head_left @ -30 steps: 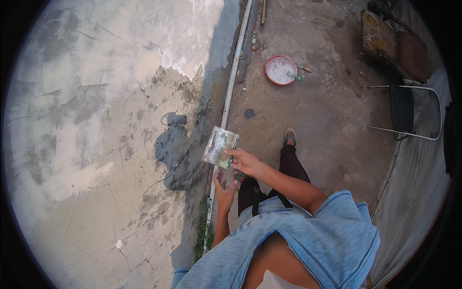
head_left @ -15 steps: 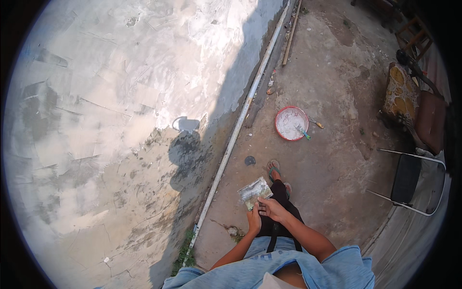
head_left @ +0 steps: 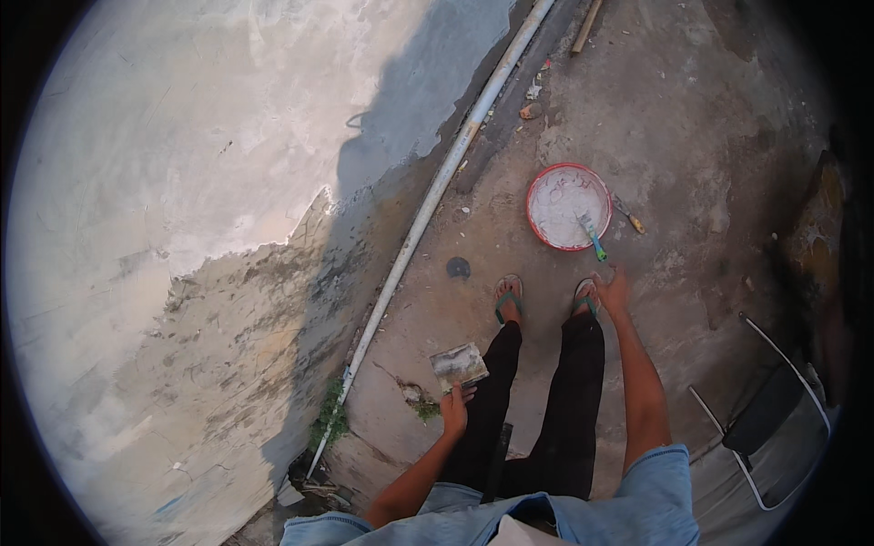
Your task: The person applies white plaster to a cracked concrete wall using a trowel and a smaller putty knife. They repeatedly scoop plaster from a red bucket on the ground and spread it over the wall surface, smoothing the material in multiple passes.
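In the lower middle, my left hand (head_left: 453,411) grips a flat, stained rectangular board (head_left: 459,365) beside my left leg. Out to the right, my right hand (head_left: 611,286) is open, its fingers apart just below the green handle (head_left: 598,250) of a tool. That tool leans in a round red-rimmed tub (head_left: 554,205) of pinkish-white paste on the concrete floor. A second tool with a yellow handle (head_left: 635,221) lies just right of the tub. My feet in green sandals stand below the tub.
A weathered plastered wall (head_left: 164,164) fills the left, with a pale pipe (head_left: 423,214) along its base. A wooden stick (head_left: 585,27) lies at the top. A metal-framed black chair (head_left: 765,409) is at the lower right, and a dim yellowish object (head_left: 815,232) stands above it.
My right hand has let go of the board and moved right toward the tub. My left hand now carries the board lower by my leg. I have turned to face the tub.
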`<action>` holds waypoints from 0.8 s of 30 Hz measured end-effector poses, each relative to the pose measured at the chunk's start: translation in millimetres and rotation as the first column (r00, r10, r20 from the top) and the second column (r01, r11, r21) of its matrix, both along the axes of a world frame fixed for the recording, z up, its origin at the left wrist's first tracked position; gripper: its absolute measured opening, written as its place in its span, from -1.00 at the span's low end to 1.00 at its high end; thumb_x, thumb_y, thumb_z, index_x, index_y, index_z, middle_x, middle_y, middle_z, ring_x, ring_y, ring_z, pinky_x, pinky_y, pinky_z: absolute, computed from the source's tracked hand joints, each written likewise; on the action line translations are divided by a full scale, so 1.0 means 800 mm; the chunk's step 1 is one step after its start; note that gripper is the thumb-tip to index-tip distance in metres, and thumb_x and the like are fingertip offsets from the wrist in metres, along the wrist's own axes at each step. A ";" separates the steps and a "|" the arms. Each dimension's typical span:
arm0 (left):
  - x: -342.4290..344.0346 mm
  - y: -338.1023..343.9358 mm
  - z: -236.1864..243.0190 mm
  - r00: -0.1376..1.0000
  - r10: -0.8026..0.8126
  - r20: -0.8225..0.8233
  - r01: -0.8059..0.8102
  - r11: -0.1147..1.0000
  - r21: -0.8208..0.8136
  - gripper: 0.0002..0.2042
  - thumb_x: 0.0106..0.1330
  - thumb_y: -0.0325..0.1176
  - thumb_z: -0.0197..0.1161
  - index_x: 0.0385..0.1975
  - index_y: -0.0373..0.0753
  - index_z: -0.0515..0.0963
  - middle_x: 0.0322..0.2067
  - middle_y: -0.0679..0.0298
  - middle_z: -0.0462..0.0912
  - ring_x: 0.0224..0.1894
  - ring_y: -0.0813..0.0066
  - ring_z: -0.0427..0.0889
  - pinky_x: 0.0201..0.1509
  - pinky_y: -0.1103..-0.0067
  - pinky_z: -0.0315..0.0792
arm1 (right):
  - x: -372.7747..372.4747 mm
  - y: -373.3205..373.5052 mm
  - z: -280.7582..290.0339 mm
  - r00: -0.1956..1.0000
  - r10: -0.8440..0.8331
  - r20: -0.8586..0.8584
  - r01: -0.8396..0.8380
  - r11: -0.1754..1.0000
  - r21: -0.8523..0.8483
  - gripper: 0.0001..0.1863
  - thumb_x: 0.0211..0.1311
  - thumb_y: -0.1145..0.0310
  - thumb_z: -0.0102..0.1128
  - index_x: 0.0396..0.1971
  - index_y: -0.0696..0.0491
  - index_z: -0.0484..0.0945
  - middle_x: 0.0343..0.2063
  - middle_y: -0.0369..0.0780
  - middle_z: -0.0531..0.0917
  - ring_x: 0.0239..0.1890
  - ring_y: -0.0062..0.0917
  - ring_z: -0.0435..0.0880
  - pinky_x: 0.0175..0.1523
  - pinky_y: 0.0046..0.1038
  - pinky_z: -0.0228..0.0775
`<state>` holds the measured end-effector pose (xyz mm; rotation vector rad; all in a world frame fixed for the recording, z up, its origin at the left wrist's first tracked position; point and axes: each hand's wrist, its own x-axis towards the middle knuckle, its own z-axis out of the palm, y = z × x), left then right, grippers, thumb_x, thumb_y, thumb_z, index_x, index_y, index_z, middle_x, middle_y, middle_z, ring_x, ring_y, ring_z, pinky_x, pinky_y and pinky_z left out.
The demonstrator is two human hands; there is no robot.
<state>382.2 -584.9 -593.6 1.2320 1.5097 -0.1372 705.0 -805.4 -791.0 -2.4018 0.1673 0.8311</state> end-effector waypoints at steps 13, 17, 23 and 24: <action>0.017 -0.127 -0.037 0.974 0.053 -0.220 -0.067 0.996 -0.060 -0.42 0.54 -0.01 -0.19 -0.05 -0.53 0.51 -0.14 -0.01 0.67 -0.33 0.29 0.73 -0.27 0.57 0.59 | 0.038 -0.018 -0.260 0.974 0.001 -0.226 0.033 0.988 0.148 -0.41 0.18 -0.03 0.29 -0.05 0.21 0.48 -0.57 -0.09 0.67 -0.59 -0.41 0.65 -0.38 -0.43 0.46; 0.002 -0.138 -0.048 0.967 0.029 -0.252 -0.052 0.995 -0.085 -0.44 0.54 0.00 -0.18 -0.01 -0.48 0.50 -0.11 0.04 0.67 -0.34 0.33 0.73 -0.32 0.59 0.56 | 0.102 0.024 -0.205 0.927 0.093 -0.364 -0.048 0.990 0.131 -0.51 0.17 -0.01 0.24 -0.28 0.21 0.63 -0.46 -0.01 0.69 -0.36 -0.33 0.70 -0.21 -0.33 0.49; 0.010 -0.138 -0.050 0.956 0.017 -0.292 -0.034 0.998 -0.054 -0.39 0.51 0.08 -0.18 -0.08 -0.46 0.54 -0.14 0.06 0.70 -0.42 0.39 0.71 -0.35 0.60 0.52 | 0.129 0.011 -0.242 0.939 0.263 -0.222 -0.280 0.959 -0.047 -0.58 0.09 0.08 0.27 -0.34 0.20 0.66 -0.42 0.01 0.70 -0.30 -0.18 0.72 -0.16 -0.25 0.54; 0.011 -0.138 -0.051 0.956 0.026 -0.292 -0.043 0.998 -0.054 -0.39 0.51 0.08 -0.18 -0.10 -0.46 0.55 -0.15 0.06 0.70 -0.42 0.40 0.71 -0.36 0.60 0.52 | 0.131 0.003 -0.244 0.922 0.379 -0.081 -0.386 0.917 -0.101 -0.60 0.07 0.10 0.28 -0.35 0.19 0.66 -0.43 0.00 0.70 -0.32 -0.16 0.72 -0.18 -0.25 0.55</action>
